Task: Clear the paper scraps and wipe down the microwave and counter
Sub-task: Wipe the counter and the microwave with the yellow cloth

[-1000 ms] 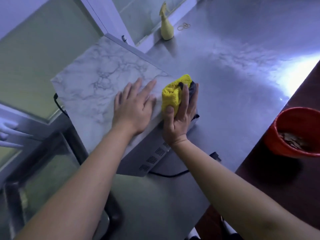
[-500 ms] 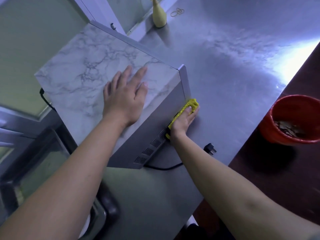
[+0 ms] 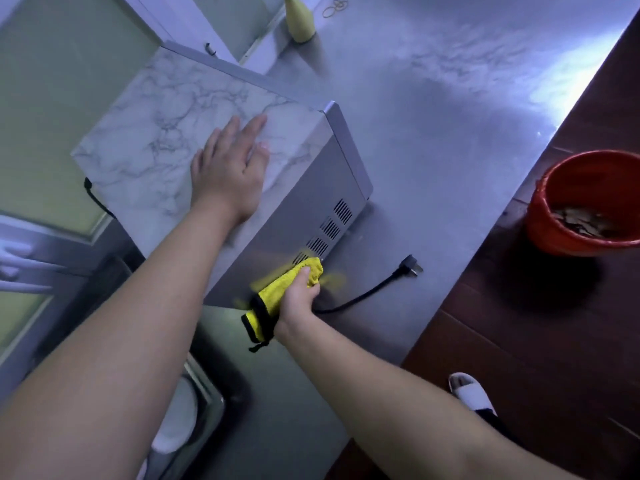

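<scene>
Our left hand (image 3: pixel 228 171) lies flat on top of the microwave (image 3: pixel 166 140). Our right hand (image 3: pixel 298 299) holds the cloth (image 3: pixel 282 289) tight on its side, low by the vents (image 3: pixel 329 230). If we rub lower, the cloth may catch the cord (image 3: pixel 360 297) and drag the plug (image 3: pixel 410 270).

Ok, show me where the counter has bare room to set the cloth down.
Widest bare patch: the counter between the microwave, the yellow bottle and the counter's right edge. A narrower strip runs beyond the plug toward that edge. Crowded: beside the microwave's vented side, where the right hand grips the yellow cloth by the cord.
</scene>
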The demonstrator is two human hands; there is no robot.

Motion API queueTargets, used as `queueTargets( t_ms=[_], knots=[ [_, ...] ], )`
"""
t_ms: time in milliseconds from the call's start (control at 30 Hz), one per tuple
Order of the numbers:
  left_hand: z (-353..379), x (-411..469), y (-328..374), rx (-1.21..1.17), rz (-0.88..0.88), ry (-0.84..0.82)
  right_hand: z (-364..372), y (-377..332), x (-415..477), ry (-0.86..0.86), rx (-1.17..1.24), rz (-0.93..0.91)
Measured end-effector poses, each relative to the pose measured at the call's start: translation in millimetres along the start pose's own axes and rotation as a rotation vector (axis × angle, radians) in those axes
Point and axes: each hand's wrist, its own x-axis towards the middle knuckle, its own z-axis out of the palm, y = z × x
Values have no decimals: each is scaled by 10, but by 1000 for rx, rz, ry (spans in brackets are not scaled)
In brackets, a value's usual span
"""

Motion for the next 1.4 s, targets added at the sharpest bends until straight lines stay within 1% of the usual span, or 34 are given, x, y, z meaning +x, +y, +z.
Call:
queueTargets(
  t_ms=[33,100,133,200,233,300,367,433,467,500,533,567,633,667,700,733,833,867,900,933,967,1000,1033,1067,1100,1167,1267,1400],
  knots=[
    [-5,3,8,-2,-4,-6,-82,-39,1,-54,40,27],
    [-12,2,13,-10,-4,-15,-282,-103,-22,-215,165,103],
    [-20,4,11,-22,-2,-13,-381,-132,-29,-291,188,150],
    [-37,10,0,-54,-8,-7,-543,-172,-15,-405,145,201],
    [-39,16,-2,-63,-12,2,-592,-193,0,-432,116,205],
    [-48,21,-3,-120,-22,28,-639,-245,13,-434,100,205],
    [-87,13,-1,-338,-61,61,-673,-283,-22,-415,86,193],
    [-134,-33,-10,-604,-144,117,-755,-320,-88,-421,68,171],
    [-153,-55,-31,-681,-185,160,-812,-361,-133,-437,80,152],
    [-172,-82,-65,-712,-215,203,-866,-426,-190,-462,103,118],
    [-182,-114,-138,-681,-229,233,-899,-514,-252,-493,123,70],
    [-189,-164,-247,-575,-221,233,-901,-627,-330,-518,128,13],
    [-143,-298,-515,-243,-149,136,-820,-899,-558,-540,89,-135],
    [-125,-358,-648,-129,-133,84,-742,-1026,-682,-539,40,-253],
    [-118,-409,-742,-80,-139,49,-642,-1135,-796,-529,-20,-413],
    [-115,-443,-792,-78,-148,42,-523,-1213,-898,-520,-75,-611],
    [-124,-477,-748,-97,-143,83,-195,-1249,-1147,-510,-300,-1326],
    [-137,-485,-711,-115,-138,102,-97,-1168,-1166,-511,-382,-1509],
    [-149,-492,-688,-131,-131,118,-4,-1065,-1154,-480,-466,-1624],
    [-153,-499,-686,-140,-121,125,85,-947,-1112,-410,-559,-1690],
    [-157,-504,-694,-128,-110,124,183,-804,-1055,-303,-675,-1708],
    [-159,-498,-710,-92,-103,118,282,-660,-980,-174,-794,-1694],
    [-157,-491,-722,-52,-99,109,371,-549,-906,-51,-865,-1688],
    [-151,-487,-727,-25,-100,100,446,-479,-832,46,-870,-1709],
    [-144,-489,-729,-14,-99,96,499,-450,-753,107,-838,-1749],
    [-136,-496,-728,-21,-91,104,533,-465,-579,143,-768,-1856],
    [-132,-530,-721,-36,-82,108,469,-548,-344,117,-708,-1991],
    [-146,-528,-697,-22,-89,100,474,-605,-258,108,-673,-2027]
  ],
)
